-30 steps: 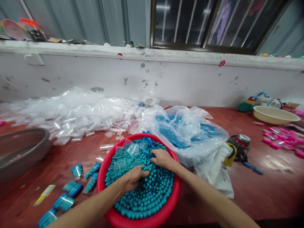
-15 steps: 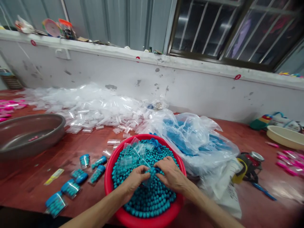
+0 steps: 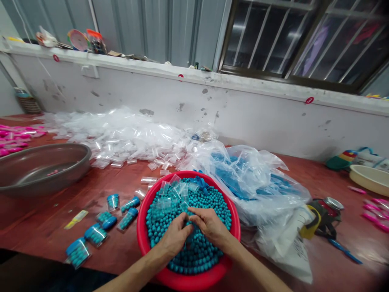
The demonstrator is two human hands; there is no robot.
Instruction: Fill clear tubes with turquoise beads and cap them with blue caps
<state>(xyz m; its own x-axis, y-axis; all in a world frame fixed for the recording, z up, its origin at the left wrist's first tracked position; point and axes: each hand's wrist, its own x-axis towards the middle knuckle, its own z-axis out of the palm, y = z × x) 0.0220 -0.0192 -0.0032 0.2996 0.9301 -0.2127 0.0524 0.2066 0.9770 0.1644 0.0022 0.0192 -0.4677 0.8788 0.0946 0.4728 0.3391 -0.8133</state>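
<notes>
Red plastic forms the basin [image 3: 235,227], and turquoise beads [image 3: 188,265] fill much of it. The left hand [image 3: 176,235] and right hand [image 3: 209,225] come together over the basin's middle, just above the beads, the left reaching in across its near left rim and the right across its near right rim. Each has thumb and forefinger drawn close; what sits between the fingertips is hidden, so I cannot tell whether either is clamped on anything. Clear sleeves [image 3: 165,202] lie on the beads in the basin's far left part, just beyond the left hand; they overlap at mixed angles and share no long axis. Blue pieces [image 3: 203,185] lie by the basin's far edge, beyond the right hand, which is the nearer of the 2. Left of the basin are 6 blue-capped pouches [image 3: 127,219]; the 2 nearest it slant with their capped ends toward its rim. Beyond the basin's far right rim, just beside it, lies a clear bag [image 3: 246,158] with blue contents.
</notes>
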